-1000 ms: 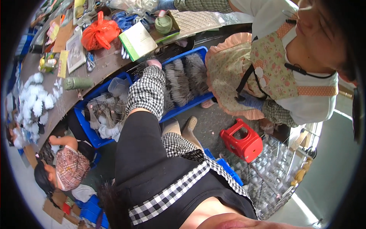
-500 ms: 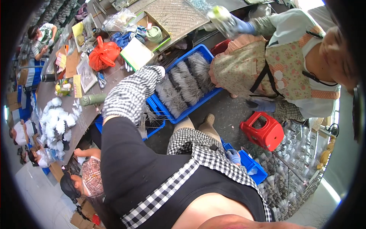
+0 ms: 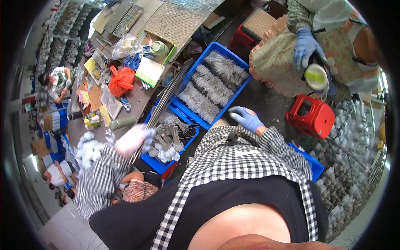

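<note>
In my left hand (image 3: 135, 139), wearing a pale glove and blurred by motion, is a bundle of long thin metal rods (image 3: 160, 110). The rods slant up along the table edge. My right hand (image 3: 248, 119), in a blue glove, is at my right knee with its fingers stretched out and holds nothing. Ahead of it stands a blue crate (image 3: 192, 120) filled with three rows of grey-white bristly wire bundles (image 3: 212, 85). Below the rods, a second blue crate (image 3: 160, 166) holds loose wire bundles with pale ends (image 3: 166, 139).
At the right, a person in a floral apron holds a green-lidded cup (image 3: 316, 77) near a red stool (image 3: 310, 116). The table (image 3: 139, 98) at left carries a red plastic bag (image 3: 121, 80), a green cylinder (image 3: 123, 123) and white fluffy pieces (image 3: 88, 148). Many wire bundles lie at right.
My left arm has drawn back from over the crates, and the rod bundle now shows in that hand. My right hand has come forward to my knee. The other person has lowered the cup.
</note>
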Tool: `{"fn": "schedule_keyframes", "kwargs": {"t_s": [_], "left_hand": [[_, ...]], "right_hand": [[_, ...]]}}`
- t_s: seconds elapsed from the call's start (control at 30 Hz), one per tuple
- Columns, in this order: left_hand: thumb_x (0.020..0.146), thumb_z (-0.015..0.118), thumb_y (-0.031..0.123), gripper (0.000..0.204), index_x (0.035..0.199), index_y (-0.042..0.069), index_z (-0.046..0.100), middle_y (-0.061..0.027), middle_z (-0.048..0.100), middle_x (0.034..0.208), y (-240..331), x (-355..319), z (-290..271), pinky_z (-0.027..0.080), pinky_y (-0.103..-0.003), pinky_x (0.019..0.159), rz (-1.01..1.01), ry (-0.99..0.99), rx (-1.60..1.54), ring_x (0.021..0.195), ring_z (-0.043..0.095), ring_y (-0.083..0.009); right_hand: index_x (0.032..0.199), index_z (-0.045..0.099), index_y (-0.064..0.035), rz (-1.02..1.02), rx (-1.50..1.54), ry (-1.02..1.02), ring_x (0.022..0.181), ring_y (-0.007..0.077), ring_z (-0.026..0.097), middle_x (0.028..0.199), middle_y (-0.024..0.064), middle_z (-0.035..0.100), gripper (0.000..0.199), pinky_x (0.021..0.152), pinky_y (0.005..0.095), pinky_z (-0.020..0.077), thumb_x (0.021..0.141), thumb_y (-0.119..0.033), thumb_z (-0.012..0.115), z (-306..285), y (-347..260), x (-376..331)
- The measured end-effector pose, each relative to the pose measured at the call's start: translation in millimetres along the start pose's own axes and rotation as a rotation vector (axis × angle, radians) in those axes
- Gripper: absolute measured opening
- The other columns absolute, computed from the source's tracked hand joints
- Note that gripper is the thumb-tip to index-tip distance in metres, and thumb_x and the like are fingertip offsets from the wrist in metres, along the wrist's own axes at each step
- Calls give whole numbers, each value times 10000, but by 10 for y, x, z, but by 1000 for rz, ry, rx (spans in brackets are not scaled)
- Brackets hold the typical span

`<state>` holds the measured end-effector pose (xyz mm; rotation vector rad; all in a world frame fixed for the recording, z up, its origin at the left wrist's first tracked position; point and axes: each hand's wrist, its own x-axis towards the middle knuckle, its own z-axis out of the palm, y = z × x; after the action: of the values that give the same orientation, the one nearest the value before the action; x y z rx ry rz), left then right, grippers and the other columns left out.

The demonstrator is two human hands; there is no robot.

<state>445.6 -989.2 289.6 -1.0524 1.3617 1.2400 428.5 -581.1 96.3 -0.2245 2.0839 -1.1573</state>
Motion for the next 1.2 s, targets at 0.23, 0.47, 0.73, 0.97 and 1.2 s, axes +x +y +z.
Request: {"fn": "schedule_keyframes", "kwargs": {"t_s": [0.23,0.47,0.73,0.97,1.2], "left_hand": [[982,607,196,163,1023,84,496,50,433,675,-544,-1169,463,368,-230,457,-70,-69,-54,509,408,-51],[931,607,175,270,1115,-14,546,-152,590,690,-815,-1012,643,508,-417,588,405,-122,1115,594,599,-323],[916,639,211,511,1314,-63,473,-278,671,1029,-52,-140,682,540,-396,821,673,-482,1284,966,674,-392],[926,712,180,760,1518,-19,279,-111,457,1470,316,175,1301,358,-326,1125,316,-871,722,1330,454,-175],[926,701,182,515,1354,-45,524,-130,652,1229,68,1562,1083,497,-287,942,584,-636,457,1089,628,-164]], "right_hand": [[1535,261,-12,612,1307,-708,1268,357,534,1519,255,379,990,1052,472,446,875,-655,624,954,-922,358],[1051,542,-61,886,1826,-98,792,335,633,964,166,601,328,787,534,555,951,-359,636,1263,-749,57],[884,539,-64,562,2047,707,605,258,565,652,86,545,148,654,448,517,1006,-145,523,756,-293,-264],[842,494,-91,34,1974,1226,506,192,521,614,50,486,213,531,388,491,983,-197,613,-214,-143,-982],[1022,517,-108,-515,1624,1441,466,154,457,576,-4,400,97,494,351,454,990,-172,584,-926,-117,-1373]]}}
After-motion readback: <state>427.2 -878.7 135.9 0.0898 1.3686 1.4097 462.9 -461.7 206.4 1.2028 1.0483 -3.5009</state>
